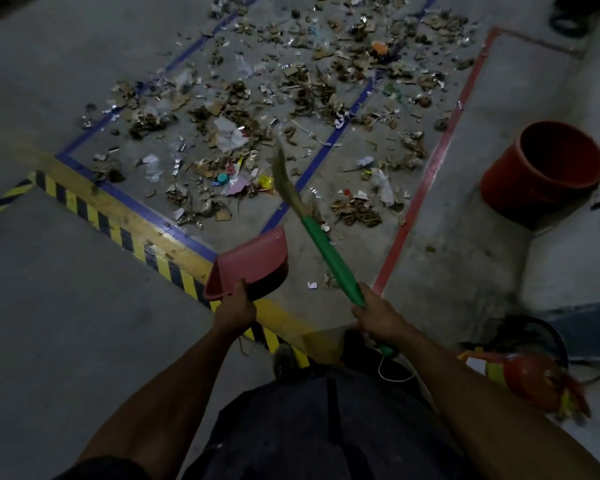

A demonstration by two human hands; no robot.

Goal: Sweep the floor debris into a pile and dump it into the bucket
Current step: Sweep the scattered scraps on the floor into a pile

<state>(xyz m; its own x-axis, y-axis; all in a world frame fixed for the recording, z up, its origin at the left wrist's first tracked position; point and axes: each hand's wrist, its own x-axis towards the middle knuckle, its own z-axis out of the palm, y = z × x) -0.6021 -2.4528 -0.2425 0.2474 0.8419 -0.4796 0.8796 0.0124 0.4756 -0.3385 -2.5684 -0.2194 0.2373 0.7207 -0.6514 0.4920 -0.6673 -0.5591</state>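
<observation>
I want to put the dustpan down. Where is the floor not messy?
Bare floor lies left of the yellow-black stripe, and more between the red line and the orange bucket. Between the blue lines the rubbish crowds it.

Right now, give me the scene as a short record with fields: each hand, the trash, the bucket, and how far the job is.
left hand: left hand grips the pink dustpan, held up off the floor
right hand: right hand grips the green handle of the broom, bristles pointing toward the trash
trash: debris of paper, cardboard and foil, scattered wide across the blue-taped floor, not piled
bucket: orange bucket, upright, to the right beyond the red tape line; inside looks empty
progress: no pile formed, nothing dumped yet
</observation>
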